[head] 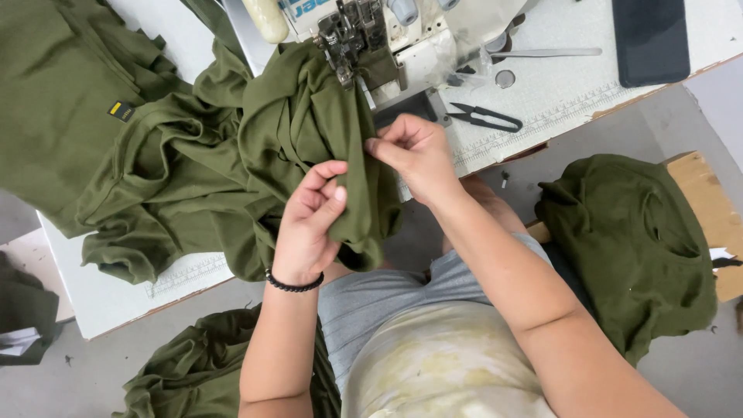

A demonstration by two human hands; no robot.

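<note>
Stretching across the upper half of the frame, a white sewing table [557,93] with a printed ruler strip along its front edge carries a white overlock sewing machine [387,31] at top centre. An olive-green knit garment [309,131] hangs from under the machine's presser foot and spills over the table edge toward the lower centre. The left hand [306,224], with a black beaded bracelet [292,284] at its wrist, pinches a fold of this garment between thumb and curled fingers at the centre of the frame. The right hand [414,155], just above and beside it, nips the same fabric edge between its fingertips. More olive-green cloth [70,93] lies piled at the upper left. Small black thread snips [484,118] rest on the table to the right of the machine, and a dark flat phone [650,39] lies at the upper right. A wooden stool [708,209] at the right holds another olive-green heap [627,240]. Grey concrete floor [696,371] shows below, with further green fabric [193,371] at the lower left.
</note>
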